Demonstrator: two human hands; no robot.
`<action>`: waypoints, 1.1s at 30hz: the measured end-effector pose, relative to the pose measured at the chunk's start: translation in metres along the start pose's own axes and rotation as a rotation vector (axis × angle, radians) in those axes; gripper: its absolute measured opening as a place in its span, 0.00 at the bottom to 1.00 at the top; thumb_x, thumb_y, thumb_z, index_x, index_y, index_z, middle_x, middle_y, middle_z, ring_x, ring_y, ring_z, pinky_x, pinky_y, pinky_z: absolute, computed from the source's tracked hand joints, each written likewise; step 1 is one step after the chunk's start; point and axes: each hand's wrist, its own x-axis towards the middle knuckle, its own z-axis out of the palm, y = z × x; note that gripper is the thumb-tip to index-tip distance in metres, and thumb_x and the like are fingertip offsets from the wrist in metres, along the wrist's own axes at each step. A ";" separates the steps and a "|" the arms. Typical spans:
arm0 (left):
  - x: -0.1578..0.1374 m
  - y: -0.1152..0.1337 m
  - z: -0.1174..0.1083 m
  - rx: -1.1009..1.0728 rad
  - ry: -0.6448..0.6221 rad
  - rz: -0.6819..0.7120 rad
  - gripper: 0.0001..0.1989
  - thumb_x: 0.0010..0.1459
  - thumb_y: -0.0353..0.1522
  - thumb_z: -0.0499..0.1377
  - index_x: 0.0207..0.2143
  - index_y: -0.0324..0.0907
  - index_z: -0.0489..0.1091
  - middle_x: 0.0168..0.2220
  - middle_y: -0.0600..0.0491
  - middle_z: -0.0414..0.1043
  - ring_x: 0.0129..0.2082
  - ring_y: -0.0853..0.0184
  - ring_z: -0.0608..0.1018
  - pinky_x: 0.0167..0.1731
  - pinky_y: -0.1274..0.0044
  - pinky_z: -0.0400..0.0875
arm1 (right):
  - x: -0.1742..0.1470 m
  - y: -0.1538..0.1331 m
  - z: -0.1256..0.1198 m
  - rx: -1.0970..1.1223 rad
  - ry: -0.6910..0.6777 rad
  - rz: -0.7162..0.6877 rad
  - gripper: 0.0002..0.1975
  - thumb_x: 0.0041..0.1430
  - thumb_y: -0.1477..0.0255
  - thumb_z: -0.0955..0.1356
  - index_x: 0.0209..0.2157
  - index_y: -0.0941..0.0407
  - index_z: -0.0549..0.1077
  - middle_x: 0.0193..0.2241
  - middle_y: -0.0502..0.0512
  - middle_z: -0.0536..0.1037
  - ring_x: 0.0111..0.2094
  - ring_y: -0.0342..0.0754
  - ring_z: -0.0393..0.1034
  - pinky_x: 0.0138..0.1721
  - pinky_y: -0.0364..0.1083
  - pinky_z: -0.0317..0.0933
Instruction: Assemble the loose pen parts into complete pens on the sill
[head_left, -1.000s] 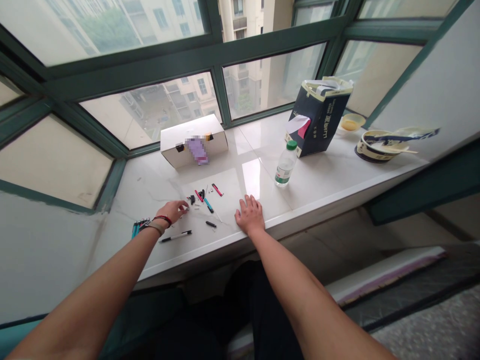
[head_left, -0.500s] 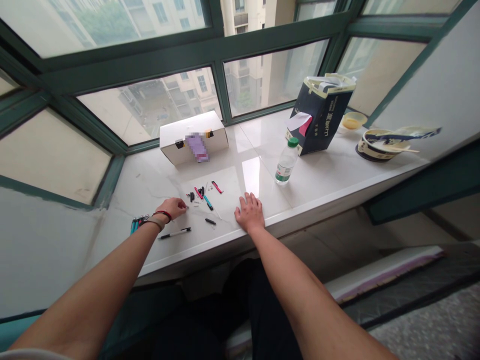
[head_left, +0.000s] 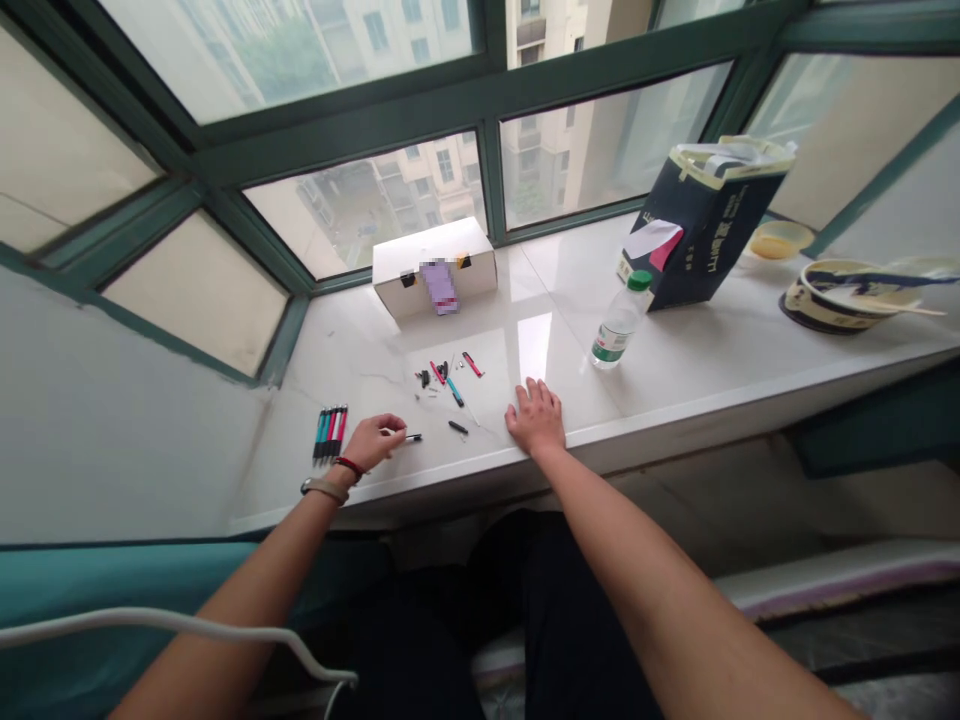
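My left hand (head_left: 379,439) is low over the sill with thumb and fingers closed on a pen (head_left: 415,437). Only the pen's dark end shows past the fingertips; the hand covers the rest. To its left lies a row of several assembled pens (head_left: 330,434) in teal, white and pink with black grips. Beyond the hand are loose pen parts: a pink barrel (head_left: 437,373), a teal barrel (head_left: 454,391), another pink piece (head_left: 473,364), black pieces (head_left: 425,379) and a black grip piece (head_left: 458,428). My right hand (head_left: 538,417) rests flat near the front edge, fingers spread, holding nothing.
A white box (head_left: 435,250) stands against the window. On the right are a clear bottle (head_left: 616,325) with a green cap, a dark paper bag (head_left: 705,230), a small bowl (head_left: 780,240) and a takeaway bowl (head_left: 832,300). A white cable (head_left: 187,625) crosses my left forearm.
My left hand has moved from beside the small parts to the pen near the front edge and closed on it. The view has swung left, uncovering the pen row. My right hand stays put.
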 end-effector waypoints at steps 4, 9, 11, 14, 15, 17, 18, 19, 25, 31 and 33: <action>-0.047 -0.009 0.024 -0.085 -0.066 -0.001 0.10 0.47 0.36 0.61 0.31 0.39 0.72 0.28 0.53 0.73 0.22 0.71 0.73 0.15 0.81 0.68 | -0.003 0.000 0.001 -0.004 0.047 -0.027 0.24 0.63 0.66 0.62 0.58 0.60 0.68 0.63 0.66 0.63 0.65 0.60 0.50 0.61 0.56 0.45; -0.069 -0.007 0.044 -0.210 -0.023 -0.034 0.09 0.44 0.33 0.62 0.30 0.39 0.71 0.28 0.53 0.73 0.24 0.72 0.73 0.17 0.82 0.68 | -0.010 0.003 -0.001 0.107 0.097 -0.101 0.17 0.64 0.68 0.61 0.48 0.60 0.74 0.55 0.67 0.72 0.56 0.57 0.63 0.57 0.54 0.53; -0.075 0.001 0.046 -0.215 -0.012 -0.004 0.09 0.43 0.32 0.62 0.30 0.38 0.72 0.28 0.53 0.74 0.24 0.71 0.73 0.18 0.82 0.67 | -0.021 -0.003 -0.010 0.270 0.075 -0.134 0.18 0.66 0.65 0.59 0.39 0.60 0.75 0.43 0.66 0.77 0.47 0.55 0.69 0.52 0.52 0.58; -0.093 0.018 0.047 -0.192 0.013 0.109 0.08 0.44 0.31 0.61 0.30 0.38 0.74 0.26 0.54 0.74 0.24 0.71 0.72 0.22 0.80 0.67 | -0.056 -0.025 -0.029 0.516 0.028 -0.219 0.22 0.65 0.55 0.59 0.36 0.57 0.75 0.36 0.63 0.78 0.42 0.57 0.71 0.49 0.52 0.61; -0.102 0.025 0.047 -0.178 0.021 0.154 0.08 0.44 0.30 0.60 0.30 0.38 0.75 0.26 0.54 0.75 0.24 0.71 0.73 0.25 0.80 0.67 | -0.072 -0.035 -0.036 0.587 -0.047 -0.209 0.23 0.64 0.52 0.60 0.34 0.56 0.74 0.33 0.61 0.78 0.39 0.56 0.72 0.46 0.52 0.63; -0.122 0.037 0.047 -0.146 0.033 0.255 0.07 0.45 0.30 0.59 0.29 0.38 0.75 0.26 0.54 0.75 0.25 0.71 0.72 0.28 0.79 0.67 | -0.105 -0.056 -0.049 0.732 -0.337 -0.182 0.27 0.64 0.48 0.59 0.28 0.55 0.73 0.26 0.57 0.77 0.30 0.52 0.72 0.36 0.48 0.65; -0.134 0.042 0.047 -0.132 0.021 0.299 0.07 0.45 0.29 0.59 0.29 0.39 0.75 0.26 0.55 0.75 0.25 0.72 0.72 0.27 0.80 0.66 | -0.121 -0.066 -0.053 0.817 -0.469 -0.120 0.29 0.64 0.46 0.57 0.27 0.55 0.71 0.24 0.56 0.75 0.27 0.51 0.72 0.30 0.46 0.64; -0.146 0.047 0.048 -0.117 0.009 0.343 0.08 0.45 0.29 0.59 0.30 0.39 0.75 0.26 0.55 0.75 0.25 0.72 0.71 0.27 0.80 0.65 | -0.136 -0.074 -0.057 0.893 -0.574 -0.057 0.31 0.63 0.45 0.56 0.26 0.55 0.71 0.23 0.55 0.75 0.26 0.51 0.72 0.25 0.45 0.63; -0.215 0.057 0.060 -0.116 0.026 0.391 0.08 0.49 0.32 0.59 0.32 0.40 0.74 0.31 0.54 0.75 0.28 0.72 0.72 0.28 0.80 0.64 | -0.201 -0.090 -0.068 1.016 -0.664 0.030 0.30 0.56 0.41 0.62 0.29 0.56 0.68 0.20 0.51 0.72 0.19 0.47 0.70 0.16 0.41 0.61; -0.261 0.055 0.079 -0.101 0.067 0.338 0.09 0.48 0.33 0.59 0.32 0.42 0.74 0.31 0.54 0.75 0.28 0.70 0.73 0.27 0.80 0.64 | -0.232 -0.088 -0.082 0.984 -0.683 -0.032 0.31 0.53 0.40 0.65 0.31 0.56 0.69 0.21 0.50 0.71 0.21 0.48 0.71 0.15 0.41 0.62; -0.271 0.056 0.081 -0.118 0.075 0.334 0.09 0.48 0.34 0.58 0.33 0.42 0.74 0.31 0.54 0.75 0.28 0.70 0.74 0.27 0.80 0.63 | -0.239 -0.090 -0.088 1.000 -0.723 -0.024 0.32 0.51 0.38 0.65 0.32 0.56 0.70 0.21 0.50 0.71 0.22 0.49 0.72 0.14 0.41 0.62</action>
